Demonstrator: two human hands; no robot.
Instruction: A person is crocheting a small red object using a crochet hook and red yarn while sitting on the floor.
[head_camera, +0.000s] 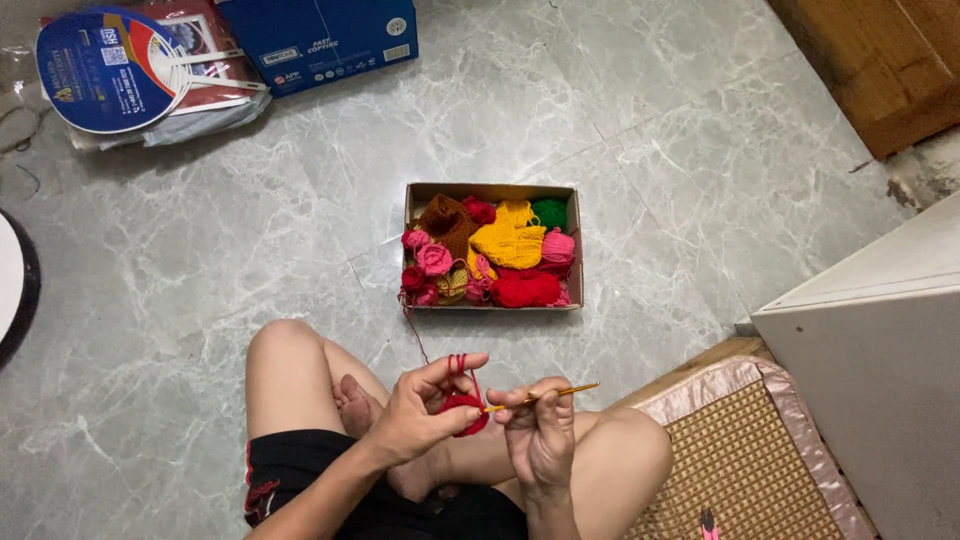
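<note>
Hiding under left hand (420, 415): red crochet piece (466, 406)

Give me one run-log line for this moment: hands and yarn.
left hand: holds red crochet piece, strand over fingers | right hand: grips crochet hook | yarn box: on floor ahead, red strand leads to it

Bare floor (250, 230) lies open to the left of the box (492, 192) and beyond it. Between the box and the hands, a red strand (415, 335) crosses the narrow gap. On the right, a white cabinet (880, 370) and a woven mat (740, 460) close that side off; the knees (285, 350) hem in the near space.
</note>
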